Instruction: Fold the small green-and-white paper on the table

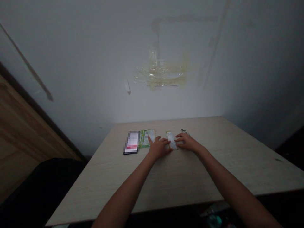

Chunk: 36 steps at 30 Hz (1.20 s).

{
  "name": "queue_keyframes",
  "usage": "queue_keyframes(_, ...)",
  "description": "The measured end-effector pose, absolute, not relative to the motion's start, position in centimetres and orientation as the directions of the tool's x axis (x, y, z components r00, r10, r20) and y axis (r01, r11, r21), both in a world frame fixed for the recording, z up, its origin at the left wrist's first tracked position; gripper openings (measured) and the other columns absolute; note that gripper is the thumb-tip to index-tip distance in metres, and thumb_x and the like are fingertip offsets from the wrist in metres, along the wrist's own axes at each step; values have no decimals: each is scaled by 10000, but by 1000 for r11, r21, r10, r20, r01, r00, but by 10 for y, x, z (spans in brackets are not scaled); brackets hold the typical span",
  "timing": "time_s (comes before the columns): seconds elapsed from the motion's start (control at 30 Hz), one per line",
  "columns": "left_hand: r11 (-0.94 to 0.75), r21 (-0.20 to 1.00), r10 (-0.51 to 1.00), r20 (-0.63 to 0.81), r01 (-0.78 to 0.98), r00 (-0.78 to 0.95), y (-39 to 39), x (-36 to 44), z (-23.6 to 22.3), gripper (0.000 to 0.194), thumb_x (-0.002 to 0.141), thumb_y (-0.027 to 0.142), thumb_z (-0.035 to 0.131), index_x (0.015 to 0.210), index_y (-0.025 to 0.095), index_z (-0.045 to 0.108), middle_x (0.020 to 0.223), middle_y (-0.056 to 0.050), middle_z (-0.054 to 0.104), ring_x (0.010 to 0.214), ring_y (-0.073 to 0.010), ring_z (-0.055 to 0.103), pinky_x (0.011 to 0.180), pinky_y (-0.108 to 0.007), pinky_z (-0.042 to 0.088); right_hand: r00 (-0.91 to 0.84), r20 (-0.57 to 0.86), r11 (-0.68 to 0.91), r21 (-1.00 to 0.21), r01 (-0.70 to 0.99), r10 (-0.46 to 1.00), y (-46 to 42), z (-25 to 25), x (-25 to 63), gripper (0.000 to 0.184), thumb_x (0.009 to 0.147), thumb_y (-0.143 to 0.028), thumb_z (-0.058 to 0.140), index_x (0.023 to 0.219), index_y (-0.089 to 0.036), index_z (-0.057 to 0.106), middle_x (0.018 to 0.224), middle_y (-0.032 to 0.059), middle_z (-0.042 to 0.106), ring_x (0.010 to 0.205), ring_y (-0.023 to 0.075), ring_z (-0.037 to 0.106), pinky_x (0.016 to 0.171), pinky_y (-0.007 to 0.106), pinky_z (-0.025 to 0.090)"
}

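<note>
A narrow, pale strip with small print and a green edge (172, 141), perhaps a leaflet or packet, lies flat on the table between my two hands. My left hand (158, 147) rests with its fingers apart, fingertips at the strip's left edge and thumb low beside it. From the right side, the outstretched fingers of my right hand (186, 142) touch the strip's other edge. Partly behind my left hand lies a green and white printed sheet or packet (144, 136). A small folded piece (184, 131) sticks out just beyond my right hand, mostly hidden by it.
To the left of the green sheet lies a flat, phone-like object with a pixelated face (132, 142). The pale wooden table (228, 158) meets a wall with clear tape (163, 74). A black chair-like shape (47, 186) stands at the left, beside wooden boards (14, 133).
</note>
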<state>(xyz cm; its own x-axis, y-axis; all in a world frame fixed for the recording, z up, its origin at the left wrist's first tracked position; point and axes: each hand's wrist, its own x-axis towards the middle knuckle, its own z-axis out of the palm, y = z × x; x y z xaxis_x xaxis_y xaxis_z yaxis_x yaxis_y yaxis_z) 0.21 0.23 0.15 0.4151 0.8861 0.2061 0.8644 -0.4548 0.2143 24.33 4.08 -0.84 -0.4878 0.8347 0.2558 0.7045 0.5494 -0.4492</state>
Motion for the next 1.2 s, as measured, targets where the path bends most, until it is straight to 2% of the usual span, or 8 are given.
queue_keyframes(0.23,-456,226,887,198,861,418,3,2,1,483,822,660,543,1258,456,584,1368,13,590,1360,-377,359,1019,-822,-90,-523,198,548,-472,690,829,42,-10,248,414,731,-310,767,1131,-213,723,1332,126,575,1253,262,506,1111,451,348)
queue_keyframes(0.4,-455,215,886,205,864,415,2,2,3,478,827,660,539,1257,456,586,1366,12,594,1354,-376,364,1012,-831,-84,-529,217,557,-512,653,820,45,-18,253,439,715,-321,794,1134,-217,717,1348,130,556,1268,260,494,1122,466,335)
queue_keyframes(0.53,-444,196,891,195,874,409,1,2,3,489,828,661,540,1268,451,581,1375,7,588,1349,-376,370,1013,-836,-67,-495,256,545,-565,620,830,45,-25,253,410,729,-354,792,1111,-222,725,1344,128,553,1262,257,501,1112,459,349)
queue_keyframes(0.63,-448,195,890,193,873,414,0,3,5,492,835,666,525,1272,448,581,1377,6,585,1347,-376,372,1012,-840,-53,-427,292,514,-575,636,856,43,-26,246,270,800,-396,723,1003,-222,759,1267,120,600,1189,247,550,1074,453,390)
queue_keyframes(0.83,-440,178,894,173,880,412,0,4,6,507,835,683,511,1281,449,571,1382,16,582,1353,-368,365,1011,-841,-57,-392,348,523,-518,677,852,40,-22,237,338,678,-408,821,961,-234,759,1184,102,637,1128,274,575,1026,474,420)
queue_keyframes(1.2,-456,202,887,186,867,423,2,2,3,497,837,672,520,1282,457,567,1386,21,581,1357,-373,367,1010,-841,-64,-504,215,534,-526,662,836,47,-21,249,432,701,-373,802,1098,-220,728,1318,138,563,1248,303,509,1093,483,357)
